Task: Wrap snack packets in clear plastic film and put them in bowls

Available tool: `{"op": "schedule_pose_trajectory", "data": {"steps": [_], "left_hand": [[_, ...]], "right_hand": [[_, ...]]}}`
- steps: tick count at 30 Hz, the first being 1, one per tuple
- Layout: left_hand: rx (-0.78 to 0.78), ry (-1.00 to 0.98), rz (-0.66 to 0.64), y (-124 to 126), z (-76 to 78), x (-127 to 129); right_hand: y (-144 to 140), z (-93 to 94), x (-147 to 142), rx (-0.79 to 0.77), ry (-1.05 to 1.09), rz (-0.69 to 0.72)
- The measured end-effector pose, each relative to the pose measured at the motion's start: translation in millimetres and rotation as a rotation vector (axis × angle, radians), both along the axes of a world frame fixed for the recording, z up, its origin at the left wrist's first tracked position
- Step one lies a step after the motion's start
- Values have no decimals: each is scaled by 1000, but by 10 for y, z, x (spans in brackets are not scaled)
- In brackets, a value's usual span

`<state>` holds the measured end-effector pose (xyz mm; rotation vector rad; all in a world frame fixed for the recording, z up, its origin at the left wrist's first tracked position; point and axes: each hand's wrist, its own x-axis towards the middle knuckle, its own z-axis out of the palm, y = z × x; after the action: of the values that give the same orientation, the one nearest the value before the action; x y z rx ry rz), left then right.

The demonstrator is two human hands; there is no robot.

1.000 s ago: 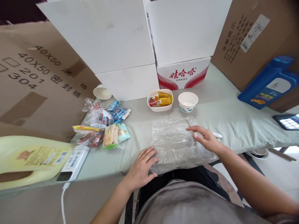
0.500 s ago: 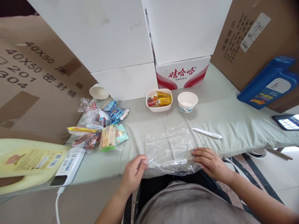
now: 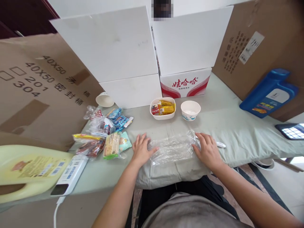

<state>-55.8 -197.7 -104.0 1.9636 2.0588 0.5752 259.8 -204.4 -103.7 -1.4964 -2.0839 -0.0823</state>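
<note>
A clear, crinkled plastic bag lies flat on the cloth-covered table in front of me, doubled over into a wide strip. My left hand rests at its left end, fingers spread, with the thumb on the plastic. At the other end is my right hand, its fingers stretched out on the cloth and the thumb at the bag's edge. Beneath that hand, partly covered, sits a slim white pen-like tool. Beyond the bag stand a white tub of yellow and red snack packets and a paper bowl.
Several snack packets are heaped on the left, near a tipped paper bowl, a white power strip and a yellow jug. White boxes wall the back. A blue bottle and a phone stand right.
The bag's near part has been folded away from me, so it is now a narrower strip set back from the table's front edge. Both hands have moved forward; the left fingers have spread.
</note>
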Motion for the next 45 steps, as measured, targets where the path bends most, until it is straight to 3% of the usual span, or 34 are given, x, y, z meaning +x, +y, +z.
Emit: {"op": "schedule_pose_trajectory", "data": {"steps": [2, 5, 8, 10, 12, 15, 17, 18, 22, 25, 28, 31, 34, 39, 42, 45], "left_hand": [[-33, -139, -132, 18, 41, 76], [-113, -585, -249, -3, 119, 207], [-450, -1033, -152, -33, 190, 197], [-607, -1179, -33, -36, 231, 77], [-545, -1267, 128, -36, 263, -98], [-101, -1343, 394, -110, 267, -318], [179, -1220, 465, -256, 222, -356], [236, -1083, 427, -359, 186, -333], [172, -307, 64, -800, -8, -26], [266, 46, 1, -939, -127, 248], [451, 19, -51, -862, -150, 394], [549, -264, -165, -726, -66, 404], [460, -466, -305, -668, 63, 291], [211, -332, -522, -697, 210, -180], [16, -196, -467, -711, 246, -413], [-28, -103, -299, -729, 251, -348]], "right_hand": [[-1, 31, -98, 68, -61, 157], [20, -47, -251, -28, -235, 407], [43, -208, -321, -160, -324, 398], [49, -284, -320, -200, -331, 361], [49, -313, -304, -209, -331, 349], [47, -297, -293, -214, -339, 350], [45, -278, -297, -217, -350, 349], [44, -270, -300, -216, -356, 347], [40, -259, -308, -204, -366, 335], [41, -257, -310, -201, -365, 335], [43, -247, -314, -205, -364, 335], [42, -233, -313, -211, -366, 337], [42, -226, -305, -209, -364, 340], [43, -254, -297, -204, -371, 346], [41, -274, -301, -210, -381, 337], [38, -280, -304, -220, -385, 334]]}}
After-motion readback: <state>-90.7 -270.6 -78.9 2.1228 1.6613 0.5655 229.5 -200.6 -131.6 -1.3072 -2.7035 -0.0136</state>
